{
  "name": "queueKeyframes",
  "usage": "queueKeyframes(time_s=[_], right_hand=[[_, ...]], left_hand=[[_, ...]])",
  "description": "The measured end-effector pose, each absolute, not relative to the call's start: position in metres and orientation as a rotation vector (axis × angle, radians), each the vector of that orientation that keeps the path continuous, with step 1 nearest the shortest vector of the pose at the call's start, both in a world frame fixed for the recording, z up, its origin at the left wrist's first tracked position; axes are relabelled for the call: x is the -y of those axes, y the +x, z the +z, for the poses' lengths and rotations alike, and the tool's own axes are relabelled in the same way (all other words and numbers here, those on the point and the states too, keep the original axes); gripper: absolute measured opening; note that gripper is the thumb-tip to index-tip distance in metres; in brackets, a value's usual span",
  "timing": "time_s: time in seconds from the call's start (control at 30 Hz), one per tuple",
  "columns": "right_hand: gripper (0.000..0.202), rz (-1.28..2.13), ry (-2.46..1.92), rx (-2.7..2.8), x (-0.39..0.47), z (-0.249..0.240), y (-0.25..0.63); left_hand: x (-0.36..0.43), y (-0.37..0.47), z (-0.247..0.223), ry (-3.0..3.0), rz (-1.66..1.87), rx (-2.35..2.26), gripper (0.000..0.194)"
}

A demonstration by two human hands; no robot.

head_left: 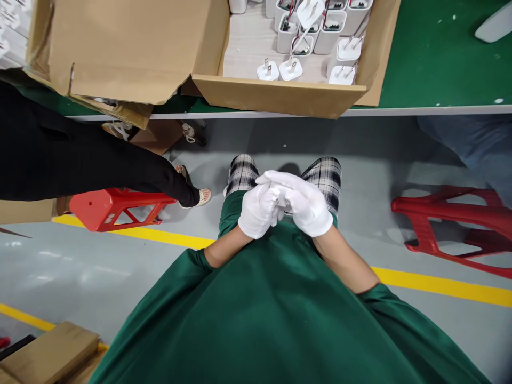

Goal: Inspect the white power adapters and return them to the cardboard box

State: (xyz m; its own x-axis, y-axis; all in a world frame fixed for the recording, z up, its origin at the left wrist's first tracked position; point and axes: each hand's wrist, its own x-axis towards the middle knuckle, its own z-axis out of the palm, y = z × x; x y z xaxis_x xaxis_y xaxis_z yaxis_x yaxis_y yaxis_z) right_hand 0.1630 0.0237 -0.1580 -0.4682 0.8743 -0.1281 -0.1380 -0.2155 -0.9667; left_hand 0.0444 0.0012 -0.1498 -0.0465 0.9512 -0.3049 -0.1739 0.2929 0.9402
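My gloved hands meet above my lap, low in front of the bench. My left hand [258, 212] is closed, its fingers curled inward against the other glove. My right hand [310, 205] bends round from the other side, with its longer fingers reaching over the left one. Between the palms a small patch of something whitish shows, mostly covered by the white gloves; I cannot make out what it is. Ahead of the hands is an open cardboard box [280, 96] on the bench, with white plug chargers [291, 69] and open white charger housings [334, 24] inside.
A green-topped bench [440, 64] runs across the front. Another cardboard box [128, 48] stands to the left. A person's black-trousered leg [120, 165] is beside a red stool [100, 208]; a second red stool [452, 213] is at right. Cartons [52, 352] lie lower left.
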Motion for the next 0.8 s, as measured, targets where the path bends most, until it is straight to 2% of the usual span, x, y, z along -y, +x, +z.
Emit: queueKeyframes(time_s=[0.23, 0.47, 0.67, 0.8], right_hand=[[0.049, 1.810, -1.025, 1.067, -0.033, -0.161, 0.157], [0.043, 1.781, -1.061, 1.060, -0.034, -0.164, 0.153], [0.044, 1.859, -1.051, 1.007, -0.036, -0.164, 0.153], [0.049, 1.852, -1.012, 1.102, -0.036, -0.167, 0.159]], left_hand=[[-0.013, 0.037, -0.166, 0.793, 0.975, -1.103, 0.083], [-0.014, 0.031, -0.168, 0.798, 0.977, -1.069, 0.083], [-0.018, 0.023, -0.169, 0.829, 0.861, -1.034, 0.063], [-0.018, 0.022, -0.171, 0.819, 0.873, -0.985, 0.061]])
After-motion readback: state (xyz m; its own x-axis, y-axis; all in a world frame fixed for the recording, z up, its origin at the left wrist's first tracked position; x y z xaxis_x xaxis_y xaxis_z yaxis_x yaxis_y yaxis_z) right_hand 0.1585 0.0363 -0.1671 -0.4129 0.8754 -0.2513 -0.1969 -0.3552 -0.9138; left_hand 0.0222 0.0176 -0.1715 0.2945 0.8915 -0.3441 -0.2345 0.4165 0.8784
